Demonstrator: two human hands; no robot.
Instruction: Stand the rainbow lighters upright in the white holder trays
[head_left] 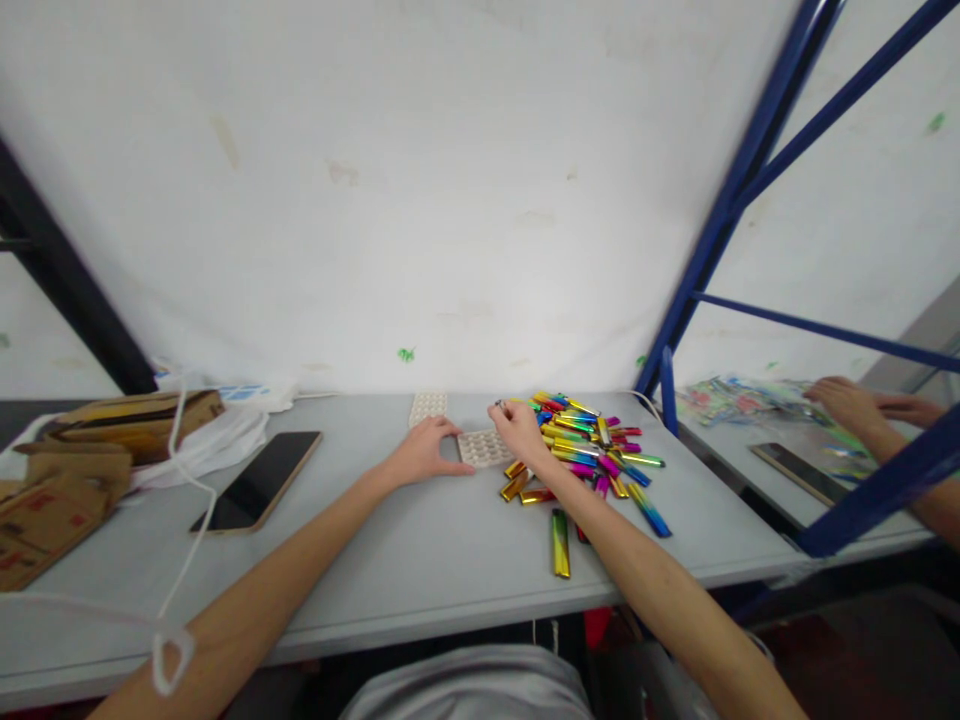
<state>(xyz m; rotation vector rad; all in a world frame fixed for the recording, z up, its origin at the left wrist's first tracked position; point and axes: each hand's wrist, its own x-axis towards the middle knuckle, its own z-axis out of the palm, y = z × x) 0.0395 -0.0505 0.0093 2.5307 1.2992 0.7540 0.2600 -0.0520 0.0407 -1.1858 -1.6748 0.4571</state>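
My left hand (pixel 427 450) rests at the left end of a small beige tray (pixel 484 447) with rows of round bumps or pits. Its thumb lies along the near edge and its fingers at the far left corner, bracketing the tray. Above the tray's far right part, my right hand (pixel 521 432) is closed in a pinch, with a tiny dark thing at its fingertips too small to name. Just right of that hand spreads a pile of shiny, metallic multicoloured slim tubes (pixel 577 448), partly hidden by my wrist. A second beige bumpy sheet (pixel 428 408) lies by the wall.
A phone (pixel 262 483) lies left on the grey table (pixel 420 570). Further left are torn cardboard (pixel 67 500), white plastic and a white cable (pixel 180 440). A blue metal frame (pixel 720 220) stands right; beyond it another person's hands (pixel 847 400) work over clear packets.
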